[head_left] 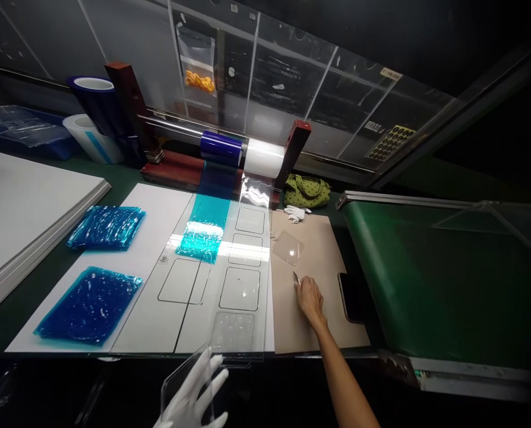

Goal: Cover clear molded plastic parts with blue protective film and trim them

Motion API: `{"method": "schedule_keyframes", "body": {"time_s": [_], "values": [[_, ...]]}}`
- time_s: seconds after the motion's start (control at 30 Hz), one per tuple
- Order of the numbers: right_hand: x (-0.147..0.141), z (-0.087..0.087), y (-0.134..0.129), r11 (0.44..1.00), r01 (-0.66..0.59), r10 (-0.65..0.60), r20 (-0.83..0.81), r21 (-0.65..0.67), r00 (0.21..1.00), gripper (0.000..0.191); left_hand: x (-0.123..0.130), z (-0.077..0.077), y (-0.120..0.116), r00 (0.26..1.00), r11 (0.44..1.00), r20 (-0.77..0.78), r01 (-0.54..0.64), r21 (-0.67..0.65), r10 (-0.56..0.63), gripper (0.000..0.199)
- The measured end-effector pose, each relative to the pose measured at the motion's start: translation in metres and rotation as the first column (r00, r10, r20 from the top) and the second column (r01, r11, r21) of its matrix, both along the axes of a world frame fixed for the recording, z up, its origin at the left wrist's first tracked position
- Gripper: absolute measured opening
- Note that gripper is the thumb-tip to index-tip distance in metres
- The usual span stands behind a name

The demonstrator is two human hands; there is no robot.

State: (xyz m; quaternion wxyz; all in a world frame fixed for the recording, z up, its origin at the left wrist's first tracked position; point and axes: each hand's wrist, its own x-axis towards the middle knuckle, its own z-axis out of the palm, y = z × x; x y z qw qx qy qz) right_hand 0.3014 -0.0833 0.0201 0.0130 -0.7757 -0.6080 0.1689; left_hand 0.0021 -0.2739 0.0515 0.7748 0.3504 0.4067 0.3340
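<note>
My left hand (196, 395), in a white glove, is at the front edge of the table with its fingers spread. It holds a clear plastic panel (173, 380), seen partly edge-on. My bare right hand (310, 299) rests over the brown board (292, 333), its fingers closed round a small pointed metal tool (296, 277) that looks like a craft knife. Just beyond the tool lies a clear square plate (287, 247). Left of the board, a clear sheet with black-outlined rectangles (240, 289) covers white paper. A frosted clear square (232, 331) lies at its near end.
Behind stands a dark red stand (171, 166) with a blue film roll (221, 147) and a clear film roll (264, 157). Blue film-covered stacks (89, 306) lie left. A phone (350, 297) sits right, beside a green conveyor belt (430, 285). A green pouch (307, 191) is behind.
</note>
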Motion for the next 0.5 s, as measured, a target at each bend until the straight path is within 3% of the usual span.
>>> {"method": "schedule_keyframes", "body": {"time_s": [0.1,0.17,0.23,0.33,0.43,0.5], "values": [[-0.011,0.017,-0.034,0.997,-0.013,0.032,-0.278,0.072,0.960,0.028,0.008,0.020,-0.001,0.979,0.985,-0.204,0.050,0.168,-0.015,0.110],[-0.019,0.043,-0.068,0.995,-0.005,0.066,-0.600,0.102,0.797,0.033,0.016,0.049,-0.003,0.890,0.943,-0.455,0.119,0.309,0.037,0.114],[-0.027,0.077,-0.112,0.996,-0.031,0.082,-0.804,0.078,0.589,0.035,0.025,0.082,-0.008,0.731,0.893,-0.675,0.236,0.384,0.097,0.116],[-0.033,0.129,-0.177,0.977,-0.212,0.096,-0.886,-0.003,0.454,0.036,0.037,0.121,-0.022,0.568,0.794,-0.815,0.441,0.419,0.114,0.115],[-0.032,0.165,-0.227,0.926,-0.376,0.202,-0.888,0.035,0.414,0.039,0.047,0.139,-0.041,0.552,0.693,-0.827,0.553,0.462,0.111,0.114],[-0.028,0.174,-0.250,0.903,-0.422,0.274,-0.863,0.079,0.425,0.040,0.054,0.144,-0.057,0.559,0.678,-0.824,0.571,0.463,0.093,0.115]]}}
